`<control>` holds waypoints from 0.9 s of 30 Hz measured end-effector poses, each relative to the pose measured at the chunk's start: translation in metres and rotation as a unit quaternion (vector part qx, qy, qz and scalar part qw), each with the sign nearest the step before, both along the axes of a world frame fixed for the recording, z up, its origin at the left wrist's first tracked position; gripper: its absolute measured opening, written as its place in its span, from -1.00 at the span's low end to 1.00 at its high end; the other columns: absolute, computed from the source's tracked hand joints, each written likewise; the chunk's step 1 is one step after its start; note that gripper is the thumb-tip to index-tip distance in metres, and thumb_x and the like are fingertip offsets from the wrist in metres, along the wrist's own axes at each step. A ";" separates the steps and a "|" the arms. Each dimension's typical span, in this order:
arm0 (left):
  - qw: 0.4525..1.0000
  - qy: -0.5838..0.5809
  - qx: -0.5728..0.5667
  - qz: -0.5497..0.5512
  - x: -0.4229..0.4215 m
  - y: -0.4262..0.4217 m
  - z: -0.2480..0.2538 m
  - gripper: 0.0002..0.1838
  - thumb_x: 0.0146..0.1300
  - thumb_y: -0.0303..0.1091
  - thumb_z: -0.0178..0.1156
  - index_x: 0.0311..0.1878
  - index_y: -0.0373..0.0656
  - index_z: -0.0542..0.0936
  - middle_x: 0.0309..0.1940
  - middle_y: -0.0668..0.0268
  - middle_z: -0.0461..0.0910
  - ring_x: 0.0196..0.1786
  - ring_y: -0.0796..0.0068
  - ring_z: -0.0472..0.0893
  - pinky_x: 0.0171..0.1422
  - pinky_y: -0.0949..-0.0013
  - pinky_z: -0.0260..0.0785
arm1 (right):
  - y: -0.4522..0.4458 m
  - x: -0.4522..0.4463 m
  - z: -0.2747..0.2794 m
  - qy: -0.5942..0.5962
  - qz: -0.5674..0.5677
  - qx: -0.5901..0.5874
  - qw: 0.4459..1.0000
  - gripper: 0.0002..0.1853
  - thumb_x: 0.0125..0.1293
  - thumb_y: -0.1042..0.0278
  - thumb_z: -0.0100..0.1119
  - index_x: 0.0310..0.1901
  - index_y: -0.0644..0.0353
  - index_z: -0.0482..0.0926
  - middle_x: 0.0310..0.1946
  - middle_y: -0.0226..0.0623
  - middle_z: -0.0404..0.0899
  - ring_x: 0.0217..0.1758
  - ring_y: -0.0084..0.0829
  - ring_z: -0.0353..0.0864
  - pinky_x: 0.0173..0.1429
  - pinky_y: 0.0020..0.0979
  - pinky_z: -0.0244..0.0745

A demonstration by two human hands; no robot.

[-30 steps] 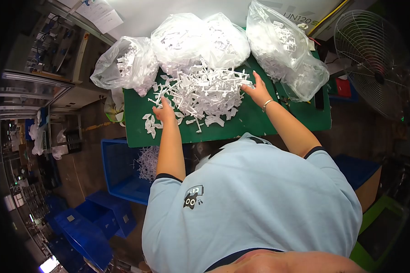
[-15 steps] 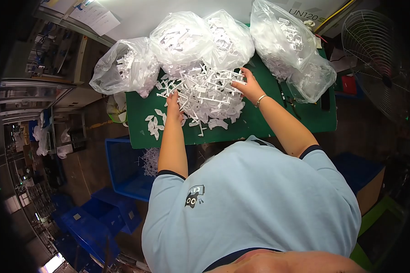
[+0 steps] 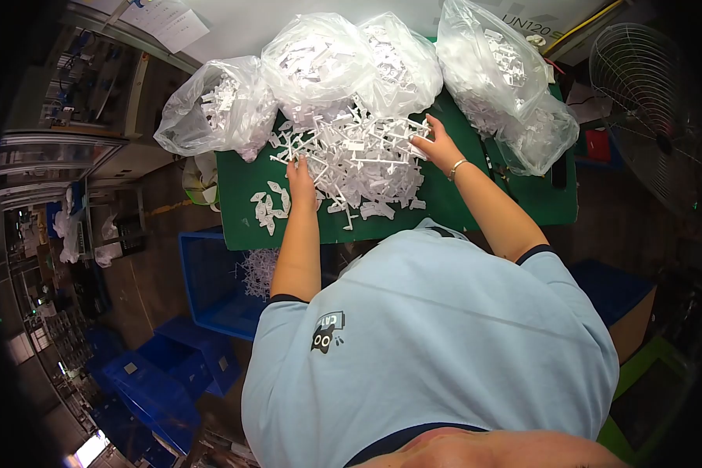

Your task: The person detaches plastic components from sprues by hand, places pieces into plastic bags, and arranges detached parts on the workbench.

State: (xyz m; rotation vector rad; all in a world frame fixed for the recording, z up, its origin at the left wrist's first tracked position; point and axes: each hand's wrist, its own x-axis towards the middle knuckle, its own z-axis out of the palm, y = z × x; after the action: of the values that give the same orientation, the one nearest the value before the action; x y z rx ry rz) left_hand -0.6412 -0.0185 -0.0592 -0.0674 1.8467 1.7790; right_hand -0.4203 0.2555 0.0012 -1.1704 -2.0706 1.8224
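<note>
Lettering (image 3: 526,26) "UN120" on panel (image 3: 402,8) behind white parts (image 3: 374,168), "CAT" (image 3: 332,320) on shirt (image 3: 444,343)

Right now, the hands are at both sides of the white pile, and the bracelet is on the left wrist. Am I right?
Not quite: the head view shows the bracelet on the right wrist. The left hand and right hand do flank the white pile.

I stood in what looked like a factory workshop, with white parts (image 3: 378,173) heaped on a green table (image 3: 555,204), bulging bags (image 3: 316,58), blue bins (image 3: 152,394) and a caged fan (image 3: 664,143).
</note>
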 end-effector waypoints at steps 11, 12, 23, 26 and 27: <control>0.960 0.182 -0.184 -0.102 0.067 -0.029 0.033 -0.27 0.40 -0.06 0.07 0.46 -0.31 0.10 0.39 -0.12 0.17 0.36 0.01 0.32 0.38 0.16 0.21 | -0.026 0.099 -0.034 -0.072 -0.045 0.106 0.991 -0.47 0.23 0.08 0.30 0.12 0.25 0.49 0.01 -0.08 0.57 0.02 -0.27 0.60 0.13 -0.28 0.50; 0.966 0.197 -0.133 -0.103 0.069 -0.031 0.025 -0.27 0.40 -0.09 0.09 0.46 -0.31 0.09 0.38 -0.11 0.19 0.30 0.03 0.37 0.33 0.17 0.27 | -0.031 0.105 -0.034 -0.091 -0.010 0.101 0.991 -0.55 0.22 0.10 0.31 0.01 0.26 0.54 -0.06 -0.13 0.60 -0.04 -0.29 0.61 0.08 -0.30 0.52; 0.830 0.484 -0.267 -0.074 0.113 -0.046 0.044 -0.74 0.29 -0.33 0.17 -0.06 -0.30 0.55 -0.12 0.09 0.54 -0.14 0.20 0.54 -0.01 0.20 0.39 | -0.088 0.097 -0.033 -0.061 0.157 0.258 0.951 -0.76 0.00 0.33 0.38 -0.31 0.18 0.56 -0.23 -0.16 0.53 -0.15 -0.13 0.54 -0.04 -0.18 0.47; 0.837 0.454 -0.212 -0.219 0.144 -0.049 0.038 -0.85 0.25 -0.36 0.20 -0.20 -0.22 0.59 -0.42 0.18 0.57 -0.36 0.19 0.59 -0.21 0.21 0.42 | -0.093 0.096 -0.041 -0.066 0.166 0.298 0.938 -0.79 0.00 0.37 0.37 -0.35 0.18 0.54 -0.30 -0.18 0.53 -0.18 -0.13 0.55 -0.07 -0.18 0.48; 0.834 0.474 -0.168 -0.226 0.153 -0.045 0.033 -0.86 0.26 -0.36 0.20 -0.24 -0.24 0.60 -0.48 0.21 0.56 -0.45 0.26 0.58 -0.29 0.24 0.42 | -0.092 0.095 -0.044 -0.078 0.159 0.285 0.942 -0.80 -0.01 0.39 0.35 -0.36 0.19 0.53 -0.35 -0.19 0.54 -0.22 -0.13 0.56 -0.09 -0.19 0.48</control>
State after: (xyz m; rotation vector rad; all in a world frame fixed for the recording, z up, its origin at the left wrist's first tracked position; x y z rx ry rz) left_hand -0.4879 -0.0637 -0.0262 1.2200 2.5126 1.1730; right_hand -0.3255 0.1631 -0.0426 -0.8748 -2.7452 1.0983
